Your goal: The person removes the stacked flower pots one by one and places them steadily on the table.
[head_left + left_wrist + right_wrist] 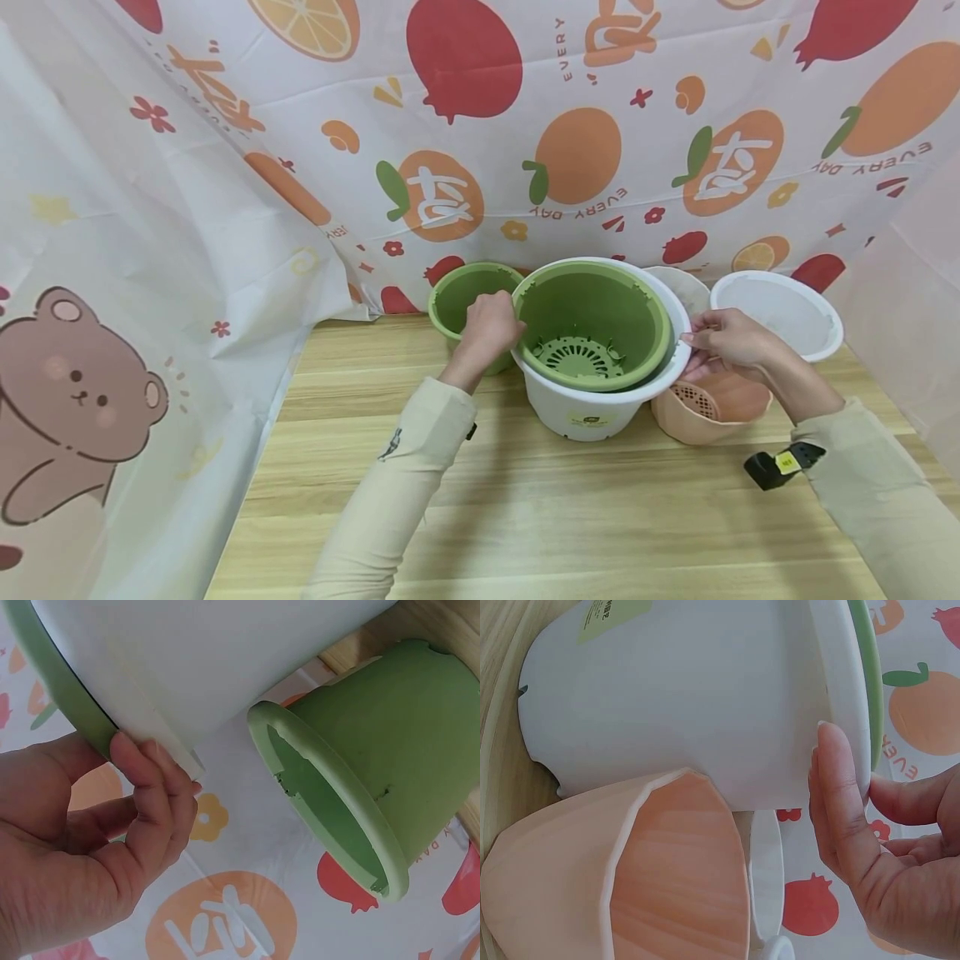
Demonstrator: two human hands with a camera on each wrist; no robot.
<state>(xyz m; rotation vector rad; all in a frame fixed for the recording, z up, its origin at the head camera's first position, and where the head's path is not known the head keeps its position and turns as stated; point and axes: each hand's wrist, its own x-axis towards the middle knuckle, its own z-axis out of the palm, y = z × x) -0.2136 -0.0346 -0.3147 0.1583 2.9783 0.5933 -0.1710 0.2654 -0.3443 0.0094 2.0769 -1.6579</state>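
A large white flowerpot [546, 402] stands upright on the table with a green flowerpot [592, 321] nested inside it. Slots pierce the green pot's bottom. At the left side, my left hand [492, 323] pinches the rims; in the left wrist view, its fingers [142, 776] curl under the white rim beside the green one. On the opposite side my right hand [723, 342] grips the white rim between thumb and fingers, as the right wrist view [847, 817] also shows from the side.
Left of the nested pair is a smaller green pot [467, 292]. A peach-coloured pot [712, 423] sits below my right hand, tilted with its opening showing. Behind it are two white pots, one partly hidden [678, 287] and one further right [780, 308]. A printed curtain [330, 108] hangs behind the wooden table [360, 467].
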